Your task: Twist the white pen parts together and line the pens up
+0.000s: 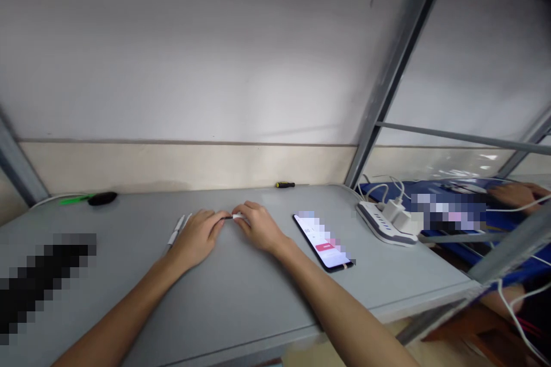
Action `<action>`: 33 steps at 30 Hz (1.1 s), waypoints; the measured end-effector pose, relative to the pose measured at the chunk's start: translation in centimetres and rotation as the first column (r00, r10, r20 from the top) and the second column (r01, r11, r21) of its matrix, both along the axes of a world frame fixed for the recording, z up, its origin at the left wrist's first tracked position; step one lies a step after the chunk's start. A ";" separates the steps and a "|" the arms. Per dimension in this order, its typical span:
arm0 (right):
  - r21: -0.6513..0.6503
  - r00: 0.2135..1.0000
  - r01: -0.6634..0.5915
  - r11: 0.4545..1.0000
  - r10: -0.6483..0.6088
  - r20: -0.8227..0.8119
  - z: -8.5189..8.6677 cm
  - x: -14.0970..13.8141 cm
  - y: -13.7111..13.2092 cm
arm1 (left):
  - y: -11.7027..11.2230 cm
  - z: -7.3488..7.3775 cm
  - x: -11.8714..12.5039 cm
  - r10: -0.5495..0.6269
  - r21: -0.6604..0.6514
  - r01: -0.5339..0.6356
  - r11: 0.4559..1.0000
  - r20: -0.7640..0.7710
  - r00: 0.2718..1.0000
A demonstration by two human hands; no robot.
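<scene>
Above the middle of the grey desk, my left hand (pixel 198 236) and my right hand (pixel 257 226) meet with fingertips almost touching. Between them is a thin pen-like stick (pixel 228 218), dark toward the left and white toward the right. My left hand pinches its dark part, and my right fingers close on the white part. The fingers hide both ends, so I cannot tell whether it is one piece or two. Just left of my left hand lie white pen-like sticks (pixel 175 230), partly covered by the wrist.
Right of my right arm lies a lit phone (pixel 325 243). Beyond it is a white power strip (pixel 385 223) with plugs and cables. A yellow-and-black screwdriver (pixel 284 184) lies by the wall. A black object (pixel 102 199) is at back left. Another person's hand (pixel 512 194) shows far right.
</scene>
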State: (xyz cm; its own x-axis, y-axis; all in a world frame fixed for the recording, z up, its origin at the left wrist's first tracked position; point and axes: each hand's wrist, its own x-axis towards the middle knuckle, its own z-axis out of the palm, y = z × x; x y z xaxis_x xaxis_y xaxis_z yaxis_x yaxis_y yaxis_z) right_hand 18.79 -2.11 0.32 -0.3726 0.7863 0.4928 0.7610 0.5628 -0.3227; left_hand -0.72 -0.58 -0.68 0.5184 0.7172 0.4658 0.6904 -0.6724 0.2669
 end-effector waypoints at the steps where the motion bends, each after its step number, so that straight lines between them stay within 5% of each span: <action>1: 0.006 1.000 0.000 1.000 0.000 -0.020 0.1 0.1 0.0 | 0.1 0.0 -0.1 0.009 -0.007 -0.009 1.000 0.014 1.000; 7: -0.023 0.950 -0.001 1.000 -0.006 -0.312 0.3 1.1 1.0 | 0.1 0.7 -0.1 0.086 -0.113 -0.065 0.991 0.189 0.978; 12: -0.261 0.647 -0.193 0.946 -0.078 -0.759 0.7 1.8 1.7 | 0.0 0.9 0.0 0.159 -0.328 -0.022 0.945 0.396 0.904; 16: -0.379 0.468 -0.354 0.855 -0.189 -0.863 1.0 1.8 1.5 | 0.2 0.9 0.0 0.121 -0.391 0.099 0.915 0.500 0.857; 20: -0.433 0.582 -0.339 0.835 -0.176 -0.794 1.3 1.6 1.1 | 0.1 1.1 0.1 0.096 -0.365 0.091 0.926 0.464 0.881; 23: -0.401 0.740 -0.237 0.885 -0.104 -0.665 1.2 1.5 0.9 | -0.1 1.2 0.1 0.072 -0.301 0.060 0.952 0.408 0.910; 27: -0.202 0.946 -0.053 0.978 -0.015 -0.323 0.5 1.3 0.6 | -0.2 1.0 0.1 0.084 -0.265 -0.001 0.964 0.302 0.950; 33: -0.108 0.998 -0.027 0.994 0.021 -0.055 -0.2 1.2 0.4 | -0.1 0.7 -0.1 0.071 -0.094 -0.063 0.994 0.085 0.994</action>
